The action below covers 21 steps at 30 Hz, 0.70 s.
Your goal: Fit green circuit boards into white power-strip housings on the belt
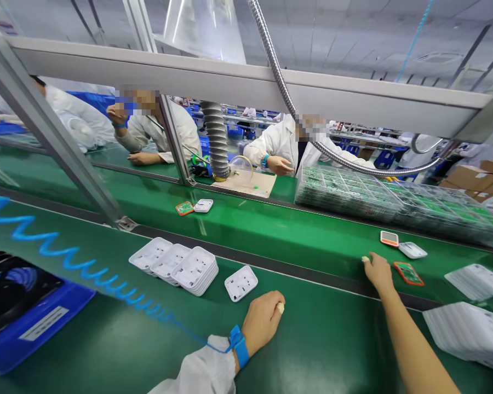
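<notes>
My left hand (263, 320), in a white sleeve and a blue wrist strap, rests on the green bench with curled fingers and a pale finger cot; nothing shows in it. Just beyond it lies a white plastic cover (241, 283), left of which are stacked white covers (195, 268). My right hand (378, 272) reaches bare-armed over the green belt, fingers curled, a finger cot on one tip, no object visible in it. Right beside it lies an orange-framed circuit board (408, 273). Farther back are an orange-edged unit with a grey panel (389, 238) and a white cover (412, 250).
More white covers (464, 334) are stacked at right. Clear trays of circuit boards (349, 191) stand across the belt (287, 235). A blue coiled cord (86, 262) runs over a blue bin (36, 317) toward my left wrist. Co-workers sit opposite, beyond a metal frame (246, 76).
</notes>
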### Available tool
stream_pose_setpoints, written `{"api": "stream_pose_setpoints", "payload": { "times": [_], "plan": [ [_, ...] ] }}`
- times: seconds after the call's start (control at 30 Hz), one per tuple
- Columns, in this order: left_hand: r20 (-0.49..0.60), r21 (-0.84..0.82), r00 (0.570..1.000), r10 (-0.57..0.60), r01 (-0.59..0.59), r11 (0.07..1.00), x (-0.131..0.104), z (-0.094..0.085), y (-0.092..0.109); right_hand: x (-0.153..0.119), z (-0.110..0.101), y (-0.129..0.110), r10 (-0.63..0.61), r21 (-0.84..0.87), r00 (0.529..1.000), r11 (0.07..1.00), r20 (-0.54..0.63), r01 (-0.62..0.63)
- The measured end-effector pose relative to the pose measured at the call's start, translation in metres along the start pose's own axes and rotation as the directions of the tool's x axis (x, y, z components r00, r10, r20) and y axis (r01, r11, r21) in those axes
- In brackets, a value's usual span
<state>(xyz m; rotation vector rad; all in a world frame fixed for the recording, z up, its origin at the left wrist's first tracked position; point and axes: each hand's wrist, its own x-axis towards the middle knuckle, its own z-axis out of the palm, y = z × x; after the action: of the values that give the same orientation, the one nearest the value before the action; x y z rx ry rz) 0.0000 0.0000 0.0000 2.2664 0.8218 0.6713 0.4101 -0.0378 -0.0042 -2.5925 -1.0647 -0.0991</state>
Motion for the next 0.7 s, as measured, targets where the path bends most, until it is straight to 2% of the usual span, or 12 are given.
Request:
{"api": "stream_pose_setpoints", "payload": {
  "times": [0.07,0.13,0.23,0.33,0.4,0.5,0.6,0.7],
  "plan": [
    [-0.004,-0.001,1.0,0.001,-0.001,1.0,0.0,0.0,0.0,-0.023,-0.005,-0.025,-0.114,0.115,0.993,0.986,-0.039,0.117],
    [-0.016,-0.012,1.0,0.0,0.0,1.0,0.0,0.001,-0.001,-0.054,-0.01,-0.051,-0.184,0.384,0.972,0.895,-0.147,0.228],
    [-0.081,-0.057,0.997,0.0,-0.005,0.998,0.0,0.0,-0.001,-0.106,-0.021,-0.083,-0.058,0.665,0.979,0.726,-0.196,0.176],
    [-0.237,-0.078,0.971,0.03,-0.05,0.996,-0.001,-0.003,-0.001,-0.146,-0.032,-0.098,-0.122,0.833,0.987,0.531,-0.105,0.154],
    [-0.342,-0.058,0.938,0.057,-0.082,0.995,-0.001,-0.005,0.0,-0.163,-0.036,-0.099,-0.192,0.89,0.981,0.441,-0.032,0.115],
    [-0.382,-0.019,0.921,0.073,-0.086,0.996,-0.001,-0.006,0.0,-0.177,-0.035,-0.091,-0.209,0.906,0.973,0.423,0.097,0.0],
    [-0.302,0.024,0.952,0.054,-0.049,0.999,-0.002,-0.003,0.002,-0.182,-0.026,-0.081,-0.201,0.879,0.95,0.461,0.237,-0.122],
    [-0.206,0.126,0.978,-0.032,0.059,0.99,-0.005,-0.001,0.006,-0.183,-0.017,-0.076,-0.245,0.843,0.926,0.524,0.287,-0.123]
  ]
}}
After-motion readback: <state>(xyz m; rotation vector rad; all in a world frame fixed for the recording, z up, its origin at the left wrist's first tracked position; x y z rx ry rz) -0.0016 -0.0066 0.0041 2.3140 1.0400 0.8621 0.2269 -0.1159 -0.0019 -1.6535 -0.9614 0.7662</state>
